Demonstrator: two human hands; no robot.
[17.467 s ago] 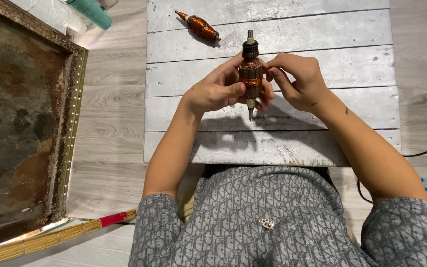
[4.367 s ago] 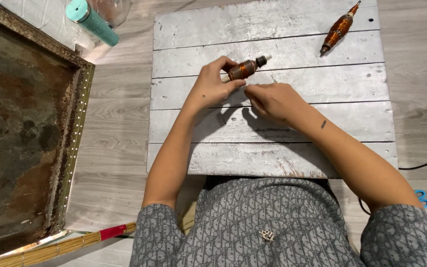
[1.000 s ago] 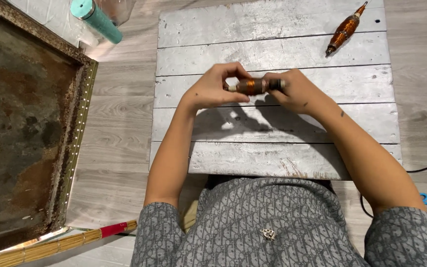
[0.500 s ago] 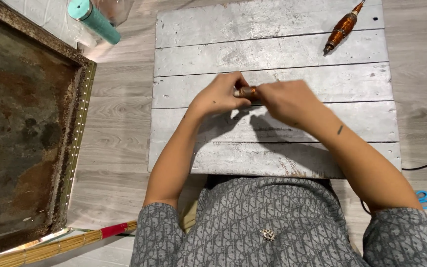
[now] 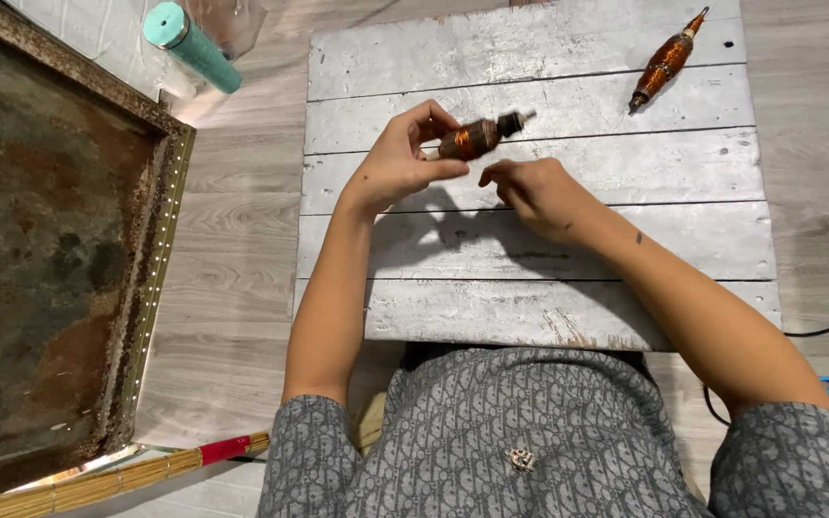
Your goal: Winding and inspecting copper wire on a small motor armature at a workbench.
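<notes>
The left hand (image 5: 397,163) pinches 1 small brown motor part (image 5: 477,137). The right hand (image 5: 530,190) is curled just below, holding nothing I can see. Another motor part (image 5: 666,61) lies untouched.

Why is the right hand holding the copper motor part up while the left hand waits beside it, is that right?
Not quite: the left hand holds the motor part, and the right hand waits beside it. The head view shows this.

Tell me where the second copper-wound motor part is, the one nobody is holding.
The spare motor part lies at the far right corner of the grey plank board, beyond the right hand, untouched.
</notes>
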